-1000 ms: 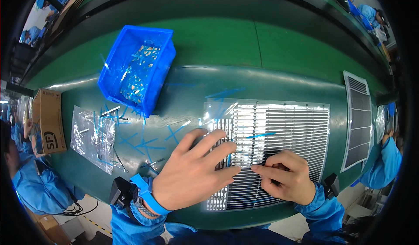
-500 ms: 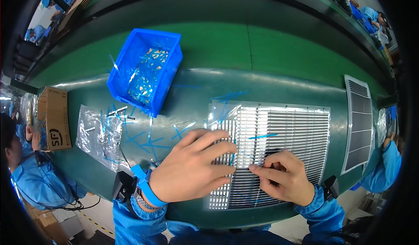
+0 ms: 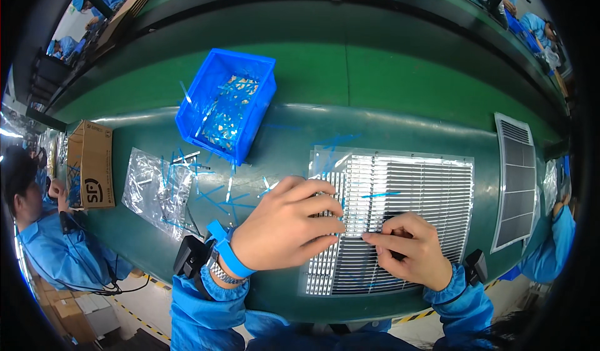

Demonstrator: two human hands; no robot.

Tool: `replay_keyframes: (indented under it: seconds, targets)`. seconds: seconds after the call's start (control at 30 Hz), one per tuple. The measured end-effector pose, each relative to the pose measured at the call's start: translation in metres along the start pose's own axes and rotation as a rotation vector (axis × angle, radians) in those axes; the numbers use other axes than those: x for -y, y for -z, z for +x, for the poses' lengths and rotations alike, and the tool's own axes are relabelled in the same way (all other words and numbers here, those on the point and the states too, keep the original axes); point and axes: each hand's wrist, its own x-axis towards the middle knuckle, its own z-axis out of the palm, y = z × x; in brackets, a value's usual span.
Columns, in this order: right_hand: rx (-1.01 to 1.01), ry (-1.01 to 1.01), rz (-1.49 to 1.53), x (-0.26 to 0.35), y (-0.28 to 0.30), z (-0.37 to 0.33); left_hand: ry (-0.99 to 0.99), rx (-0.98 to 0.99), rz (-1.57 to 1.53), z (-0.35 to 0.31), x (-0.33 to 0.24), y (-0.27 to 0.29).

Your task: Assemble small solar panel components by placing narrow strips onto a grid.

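A clear sheet of narrow silver-and-dark strips [image 3: 431, 195] lies flat on the green table under both my hands. My left hand [image 3: 284, 226] rests across its left part, fingers spread over a column of short strips. Beside it, my right hand [image 3: 412, 251] is closed in a pinch, thumb and index finger at the sheet's middle. Whatever sits between those fingertips is too small to make out. Just above the right hand, a thin blue film strip [image 3: 381, 195] lies across the rows. My left wrist carries a blue band [image 3: 228, 251] and a metal watch [image 3: 222, 271].
A blue plastic bin [image 3: 265, 104] holding small scraps stands at the back. Left of my hands are loose blue film strips [image 3: 222, 198] and a clear plastic bag [image 3: 147, 195]. A cardboard box [image 3: 100, 170] is farther left; another striped sheet [image 3: 517, 188] lies right. Co-workers sit at both sides.
The view has shifted, so the bin, bag and box appear farther right. Both hands stay at nearly the same places on the sheet, with the right one still pinched.
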Motion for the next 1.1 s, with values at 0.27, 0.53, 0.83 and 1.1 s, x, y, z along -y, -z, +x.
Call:
replay_keyframes:
  seconds: [0.27,0.53,0.83,1.1]
  targets:
    - [0.033,-0.026,0.017,-0.001,0.003,0.003,-0.060,0.004,0.171,0.001,-0.008,-0.003]
    - [-0.067,-0.084,0.197,-0.003,0.003,0.006,0.015,-0.199,-0.193,0.001,0.009,0.006]
    - [-0.113,-0.177,0.369,-0.005,0.007,0.002,0.273,-0.604,-0.259,-0.016,-0.011,0.031]
    - [-0.114,-0.123,0.354,-0.006,0.007,0.003,0.468,-0.286,0.262,-0.029,-0.026,0.007]
